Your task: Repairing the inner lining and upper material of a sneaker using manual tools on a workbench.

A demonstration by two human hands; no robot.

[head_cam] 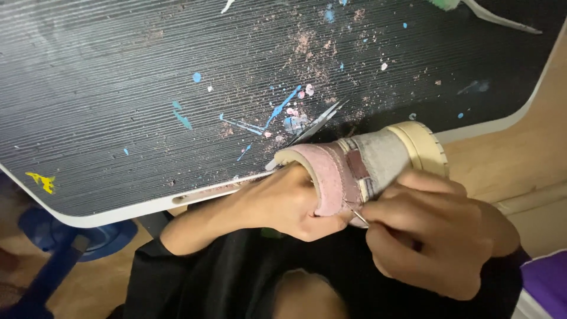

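Dark and ribbed, the bench [118, 106] fills most of what I can see from here, its pale edge running across just above the person's lap, its top spattered with blue, pink and white paint flecks. Nearest to me, over the black clothing, both hands meet on a small shoe [360, 168], pink at the open end, grey in the middle, with a cream rubber sole facing right. It lies on its side at the bench's near edge, partly over the lap. The left hand [283, 204] is closed around the pink collar, thumb pressed under it, holding the shoe steady. The right hand [434, 227] is pinched tight on a thin metal tool [358, 216], a needle or pick as far as I can tell, its tip touching the seam where the pink meets a dark red patch. To my eye the work is mid-way, picking or stitching along that seam; the next move seems to call for a fine, controlled push of the tip while the left hand keeps the shoe from rolling. Just beyond the shoe, a pair of scissors [316, 123] lies half open amid pinkish dust [307, 44], close enough to snag the shoe if it slides forward. Farther off, a white strip [502, 19] lies at the bench's far corner.
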